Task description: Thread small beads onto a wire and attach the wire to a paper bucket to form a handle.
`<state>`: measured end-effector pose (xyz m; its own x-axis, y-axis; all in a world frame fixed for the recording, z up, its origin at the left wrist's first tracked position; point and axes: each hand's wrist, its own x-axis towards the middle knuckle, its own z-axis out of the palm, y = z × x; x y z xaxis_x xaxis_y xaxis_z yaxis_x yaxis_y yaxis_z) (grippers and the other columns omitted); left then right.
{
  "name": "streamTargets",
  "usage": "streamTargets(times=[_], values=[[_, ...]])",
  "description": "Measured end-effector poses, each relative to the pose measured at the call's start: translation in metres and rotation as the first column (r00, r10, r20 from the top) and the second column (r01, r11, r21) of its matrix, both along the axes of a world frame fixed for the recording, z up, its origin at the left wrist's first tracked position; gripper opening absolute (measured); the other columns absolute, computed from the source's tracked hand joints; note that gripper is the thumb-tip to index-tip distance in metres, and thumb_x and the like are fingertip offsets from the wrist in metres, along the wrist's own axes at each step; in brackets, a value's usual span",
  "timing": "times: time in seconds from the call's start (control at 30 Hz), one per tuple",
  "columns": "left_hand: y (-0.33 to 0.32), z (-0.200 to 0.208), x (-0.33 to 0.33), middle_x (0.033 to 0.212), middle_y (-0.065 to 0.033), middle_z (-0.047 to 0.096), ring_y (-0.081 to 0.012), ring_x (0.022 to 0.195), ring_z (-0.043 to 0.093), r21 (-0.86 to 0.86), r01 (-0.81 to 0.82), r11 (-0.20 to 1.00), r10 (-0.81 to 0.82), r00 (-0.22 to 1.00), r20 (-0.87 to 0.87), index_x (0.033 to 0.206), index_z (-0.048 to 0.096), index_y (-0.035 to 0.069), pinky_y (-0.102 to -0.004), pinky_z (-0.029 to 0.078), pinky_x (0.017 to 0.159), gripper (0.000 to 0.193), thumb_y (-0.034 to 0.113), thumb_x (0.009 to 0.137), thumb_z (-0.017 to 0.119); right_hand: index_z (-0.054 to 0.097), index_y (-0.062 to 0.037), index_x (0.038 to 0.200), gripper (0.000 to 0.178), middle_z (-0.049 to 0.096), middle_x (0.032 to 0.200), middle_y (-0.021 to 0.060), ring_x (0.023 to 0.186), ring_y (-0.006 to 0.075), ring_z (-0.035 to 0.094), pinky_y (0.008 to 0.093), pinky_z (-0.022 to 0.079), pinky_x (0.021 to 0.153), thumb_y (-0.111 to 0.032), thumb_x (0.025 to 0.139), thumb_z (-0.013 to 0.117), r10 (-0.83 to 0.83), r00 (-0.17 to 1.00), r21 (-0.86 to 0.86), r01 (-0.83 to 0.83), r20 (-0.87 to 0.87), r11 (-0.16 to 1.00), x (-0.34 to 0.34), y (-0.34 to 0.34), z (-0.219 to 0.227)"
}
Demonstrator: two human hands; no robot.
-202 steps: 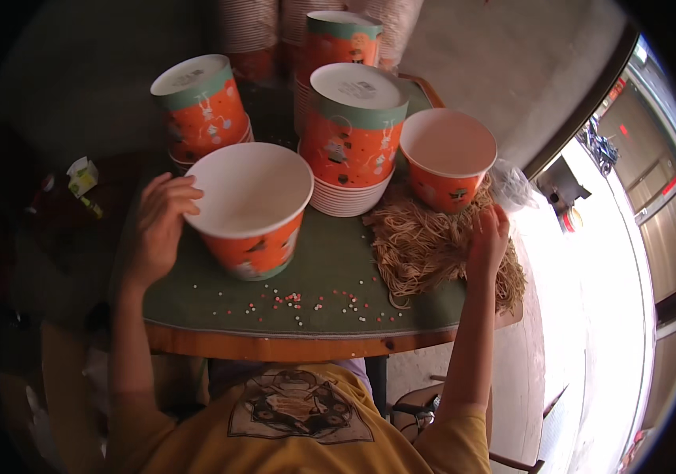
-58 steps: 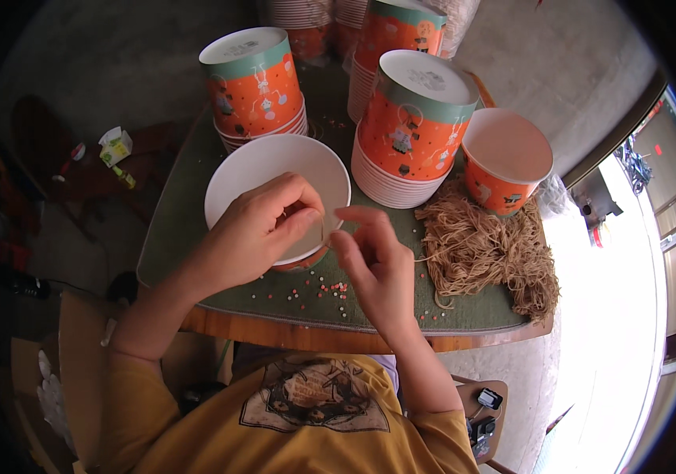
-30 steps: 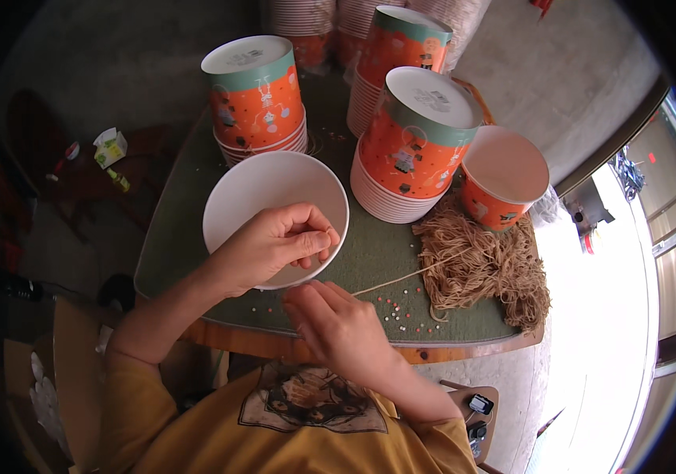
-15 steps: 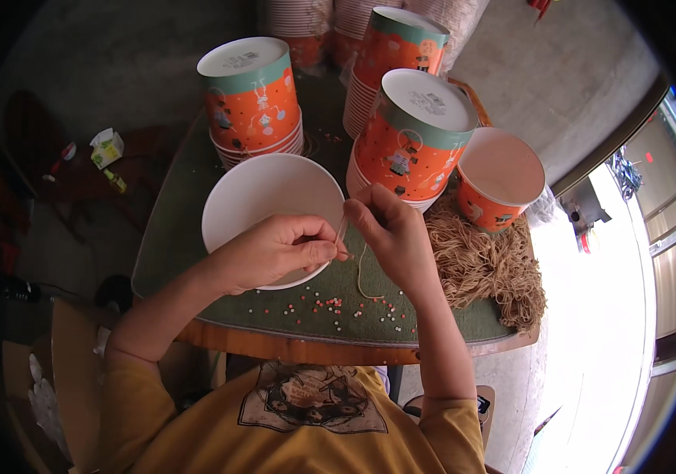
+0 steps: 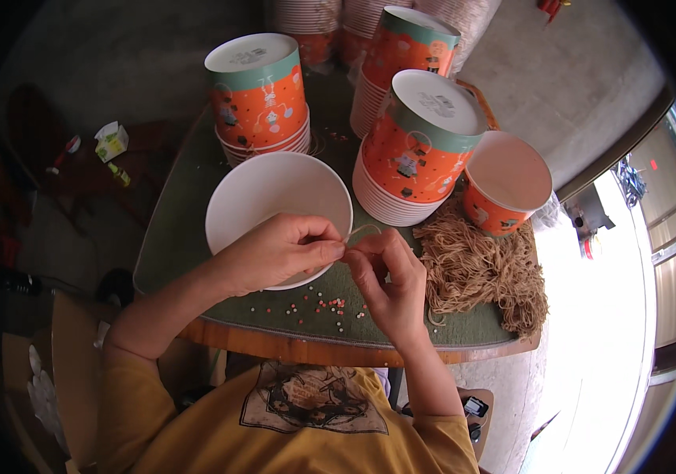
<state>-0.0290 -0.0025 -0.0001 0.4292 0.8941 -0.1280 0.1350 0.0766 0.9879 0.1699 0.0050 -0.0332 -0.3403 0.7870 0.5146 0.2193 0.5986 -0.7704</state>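
Just in front of me my left hand (image 5: 282,251) is closed in a pinch, its forearm crossing the near rim of a white-lined paper bucket (image 5: 251,193). My right hand (image 5: 393,288) is pinched too, its fingertips meeting the left ones near the bucket's right rim. A thin beige string (image 5: 368,228) curves up in a small loop between the two hands, pinched at the fingertips. The exact grip of each finger on it is partly hidden. Small red and white dots (image 5: 328,303) lie scattered on the green tabletop below the hands.
A tangled heap of beige strings (image 5: 480,272) lies at the right, with an upright orange bucket (image 5: 509,178) against it. Upside-down bucket stacks stand behind: one left (image 5: 263,103), one middle (image 5: 425,150), one farther back (image 5: 409,47). The table's wooden edge (image 5: 298,342) runs before me.
My right hand has come down from beside the bucket stack to my left fingertips. The string that hung below now loops up between the hands. The view has shifted slightly.
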Motion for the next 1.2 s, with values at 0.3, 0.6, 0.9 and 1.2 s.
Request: streamTargets(times=[0.3,0.6,0.9,1.2], values=[[0.003,-0.001,0.005,0.091,-0.0004,0.060,-0.0063,0.080,0.055,-0.164,-0.023,0.986,0.047,0.988,0.146,0.106,0.058,0.002,-0.0226,0.046,0.072,0.014,0.012,0.099,0.051,0.060,-0.0080,0.092,0.025,0.055,0.073,0.0052,0.052,0.0140,0.054,0.0268,0.044,0.043,0.004,0.075,0.073,-0.126,0.989,0.311,0.096,0.079,0.946,-0.018,-0.013,-0.008],[-0.001,0.005,-0.002,0.093,-0.0041,0.061,-0.0095,0.082,0.058,-0.195,-0.024,0.981,0.065,0.976,0.209,0.108,0.057,-0.002,-0.0238,0.049,0.077,0.017,0.011,0.097,0.054,0.063,-0.0109,0.111,0.042,0.050,0.073,0.0034,0.058,0.0195,0.055,0.0328,0.046,0.049,-0.003,0.071,0.074,-0.141,0.974,0.388,0.063,0.177,0.919,-0.002,-0.011,-0.014],[-0.003,0.011,-0.003,0.099,-0.0037,0.059,-0.0090,0.090,0.057,-0.121,-0.028,0.992,0.043,0.991,0.126,0.111,0.054,0.001,-0.0249,0.048,0.082,0.020,0.004,0.092,0.058,0.049,-0.0047,0.122,0.027,0.060,0.093,0.0046,0.069,0.0084,0.058,0.0190,0.047,0.046,-0.011,0.096,0.052,0.167,0.791,-0.534,-0.536,-0.589,0.654,0.024,-0.005,-0.007],[-0.005,0.009,0.008,0.097,-0.0036,0.057,-0.0092,0.091,0.056,0.070,-0.070,0.995,0.067,0.997,0.033,0.115,0.050,0.000,-0.0247,0.047,0.084,0.028,-0.006,0.088,0.055,0.057,-0.0022,0.107,0.024,0.060,0.087,-0.0008,0.056,0.0026,0.044,0.0187,0.036,0.048,-0.010,0.087,0.068,0.071,0.996,-0.333,-0.082,-0.046,0.939,0.002,0.001,0.014]])
